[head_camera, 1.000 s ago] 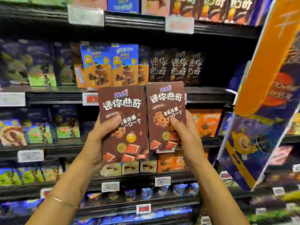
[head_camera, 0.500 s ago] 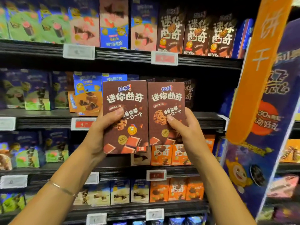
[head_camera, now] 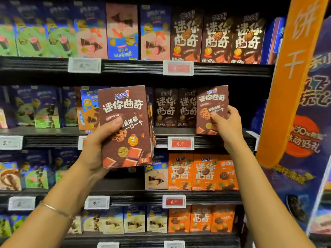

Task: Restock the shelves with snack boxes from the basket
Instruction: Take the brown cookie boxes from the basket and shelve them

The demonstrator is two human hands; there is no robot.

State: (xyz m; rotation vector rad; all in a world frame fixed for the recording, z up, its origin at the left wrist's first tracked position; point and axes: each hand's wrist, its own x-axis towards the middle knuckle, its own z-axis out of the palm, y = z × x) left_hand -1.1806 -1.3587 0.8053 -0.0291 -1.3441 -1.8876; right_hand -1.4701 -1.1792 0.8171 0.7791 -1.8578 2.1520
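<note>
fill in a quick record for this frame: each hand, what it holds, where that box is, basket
left hand: grips a brown cookie box, held up in front of the shelves
right hand: pinches a second brown box at the middle shelf
beside it: two matching boxes standing on that shelf, to its left
basket: not in view

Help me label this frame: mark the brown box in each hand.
Left-hand box (head_camera: pixel 133 123): head view, centre of its front face.
Right-hand box (head_camera: pixel 208 103): head view, upper front face.
</note>
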